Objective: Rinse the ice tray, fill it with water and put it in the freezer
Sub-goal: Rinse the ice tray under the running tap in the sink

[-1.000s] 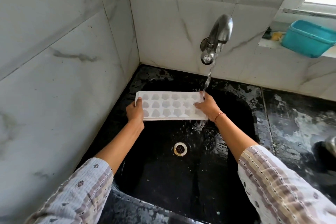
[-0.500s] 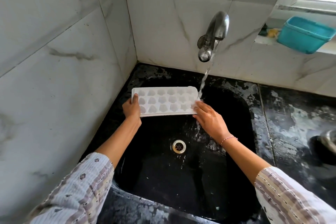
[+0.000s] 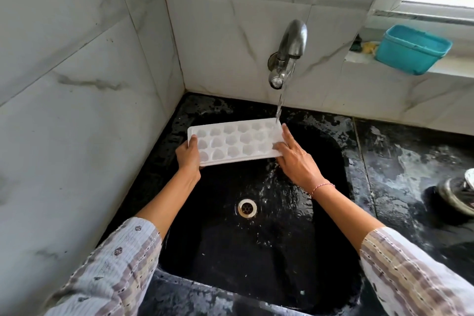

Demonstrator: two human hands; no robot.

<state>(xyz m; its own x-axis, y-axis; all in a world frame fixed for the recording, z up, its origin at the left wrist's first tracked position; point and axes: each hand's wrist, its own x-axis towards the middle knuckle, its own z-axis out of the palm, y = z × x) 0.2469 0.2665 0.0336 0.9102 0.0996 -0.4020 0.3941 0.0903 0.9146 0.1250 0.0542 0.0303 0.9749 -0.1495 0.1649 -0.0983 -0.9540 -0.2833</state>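
Observation:
A white ice tray (image 3: pixel 232 143) with heart-shaped cells is held level over the black sink (image 3: pixel 325 251). My left hand (image 3: pixel 188 156) grips its left end, thumb on the rim. At the tray's right end my right hand (image 3: pixel 295 159) lies with its fingers spread flat across the cells. Water runs from the steel tap (image 3: pixel 288 51) and lands on the tray's far right corner, beside my right fingertips. Water spills off that end into the basin.
The drain (image 3: pixel 247 208) sits below the tray in the wet basin. Marble-tiled walls close the left and back sides. A teal plastic tub (image 3: pixel 413 50) stands on the window ledge at right. A steel vessel (image 3: pixel 459 192) rests on the black counter at the right edge.
My right hand pulled back off the tray's right end, then returned with its fingers flat on the cells. The tray has stayed under the stream, and my left hand has kept its grip.

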